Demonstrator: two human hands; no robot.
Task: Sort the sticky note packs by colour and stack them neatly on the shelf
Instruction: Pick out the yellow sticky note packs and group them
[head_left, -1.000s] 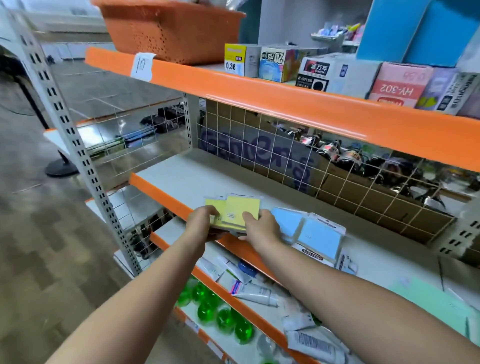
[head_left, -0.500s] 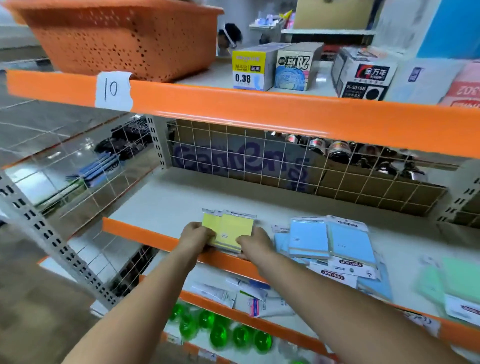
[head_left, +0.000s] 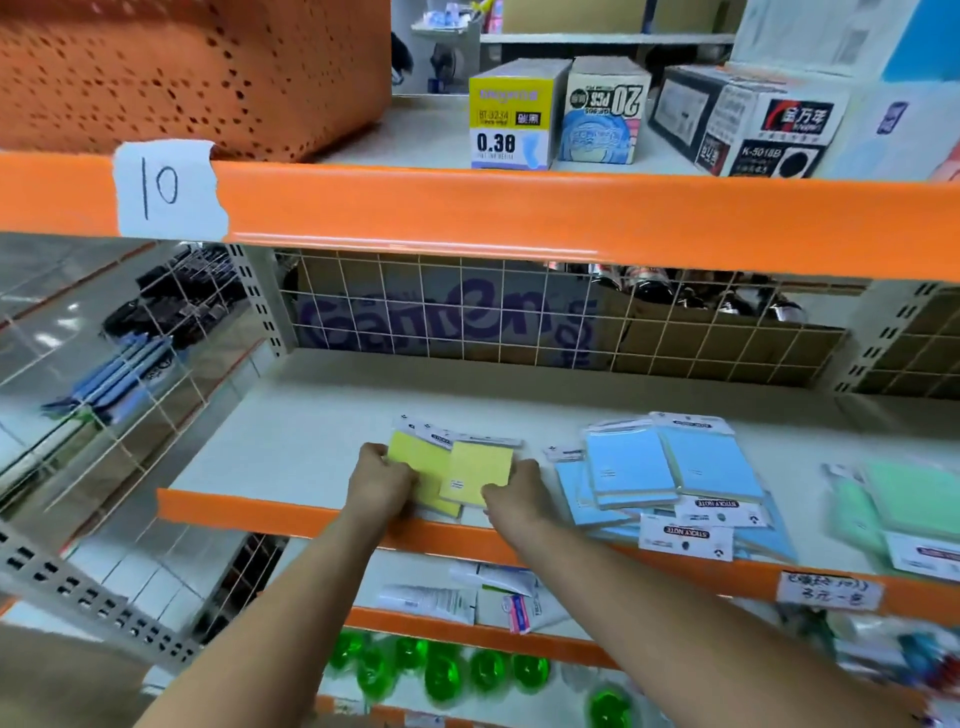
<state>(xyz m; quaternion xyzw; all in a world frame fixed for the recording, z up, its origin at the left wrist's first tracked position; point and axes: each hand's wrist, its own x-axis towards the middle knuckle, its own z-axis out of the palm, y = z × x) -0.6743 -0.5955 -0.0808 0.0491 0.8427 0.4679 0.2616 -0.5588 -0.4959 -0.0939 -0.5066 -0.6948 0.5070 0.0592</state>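
Thin yellow plastic-wrapped sticky note packs (head_left: 452, 475), lifted a second ago, are now set down left of the pale blue sticky note pile (head_left: 670, 480) on the grey metal shelf (head_left: 291, 441); left hand (head_left: 379, 486) and right hand (head_left: 511, 499) fingers stay clamped on them, squaring remains.

It was a shop, a stationery or general-goods store by the look of it. Steel racking with orange shelf edges (head_left: 519, 218) stood in tiers, and a handwritten "10" tag (head_left: 166, 189) was stuck to one. Boxed goods (head_left: 511, 117) sat above, one marked 0.38. Sticky note packs (head_left: 670, 467) in retail wrapping lay below, near a handwritten price label (head_left: 828, 591).
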